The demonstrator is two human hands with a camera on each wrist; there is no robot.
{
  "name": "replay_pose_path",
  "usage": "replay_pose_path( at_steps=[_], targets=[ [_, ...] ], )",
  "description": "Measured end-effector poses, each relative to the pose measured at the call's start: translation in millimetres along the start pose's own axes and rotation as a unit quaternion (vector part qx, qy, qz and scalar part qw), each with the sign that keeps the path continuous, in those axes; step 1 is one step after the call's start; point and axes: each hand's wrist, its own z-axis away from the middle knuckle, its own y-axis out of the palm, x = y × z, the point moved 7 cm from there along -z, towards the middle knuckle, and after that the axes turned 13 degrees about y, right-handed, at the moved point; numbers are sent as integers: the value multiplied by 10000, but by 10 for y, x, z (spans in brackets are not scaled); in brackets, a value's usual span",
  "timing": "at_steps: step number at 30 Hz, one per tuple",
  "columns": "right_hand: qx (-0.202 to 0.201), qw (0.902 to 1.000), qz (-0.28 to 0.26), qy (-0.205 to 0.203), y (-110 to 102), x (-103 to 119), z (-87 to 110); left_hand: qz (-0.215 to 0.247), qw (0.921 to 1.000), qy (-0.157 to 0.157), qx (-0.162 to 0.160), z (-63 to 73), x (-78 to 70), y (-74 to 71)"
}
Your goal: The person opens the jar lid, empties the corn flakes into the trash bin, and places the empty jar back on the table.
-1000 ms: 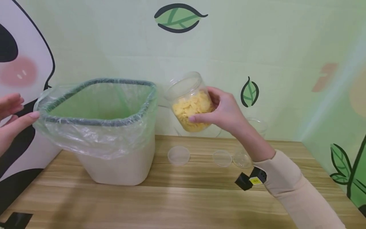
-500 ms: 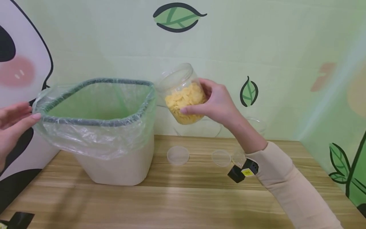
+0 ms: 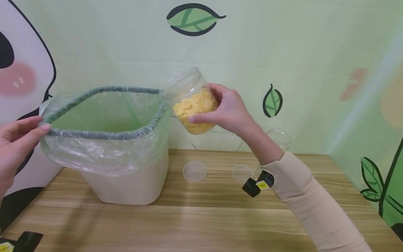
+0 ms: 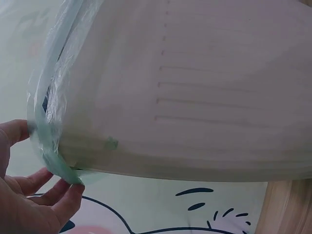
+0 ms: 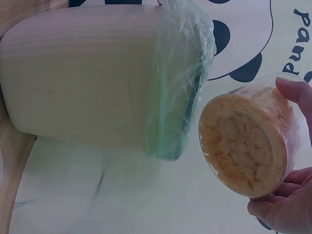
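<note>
A clear plastic jar (image 3: pixel 195 105), about half filled with thin yellow flakes, tilts left in the air with its mouth toward the trash bin. My right hand (image 3: pixel 228 108) grips it from the right, thumb in front; the right wrist view shows the flakes through the jar's base (image 5: pixel 241 146). The white trash bin (image 3: pixel 132 187) stands on the table at left, lined with a green translucent bag (image 3: pixel 107 152) folded over its grey rim. At the rim's left corner, my left hand (image 3: pixel 19 147) pinches the bagged edge between thumb and fingers, also seen around the bag edge (image 4: pixel 44 141) in the left wrist view.
Round clear lids (image 3: pixel 195 171) lie on the wooden table (image 3: pixel 201 224) right of the bin. Another clear jar (image 3: pixel 280 139) stands behind my right forearm, partly hidden. A printed green wall (image 3: pixel 245 49) rises at the back.
My right hand has carried the jar left and slightly up toward the bin, tipping it further. My left hand has moved right onto the bin's left corner and taken hold there.
</note>
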Motion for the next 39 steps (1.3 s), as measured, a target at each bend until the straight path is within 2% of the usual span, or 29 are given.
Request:
replay_pose_path(
  at_steps=[5,9,13,18,25,32,39],
  targets=[
    [-2,10000,86,-25,33,25,-37,-64,9998,-159,-38,6,-78,72],
    [-53,9998,209,33,51,33,-69,-31,9994,-348,49,3,-76,110],
    [-130,9989,440,20,65,50,-103,282,9989,-373,28,-7,-51,115],
    [-269,9959,841,-208,68,106,-150,869,9955,-376,-23,-26,-28,138],
    [-356,9884,1398,-466,127,188,-229,1320,9904,-378,-150,-30,-11,148],
    [-479,9793,1873,-608,206,295,-307,1372,9898,-354,-133,3,-146,206],
    [-542,9640,2445,-896,334,415,-338,1449,9881,-426,-277,37,-162,205]
  ],
)
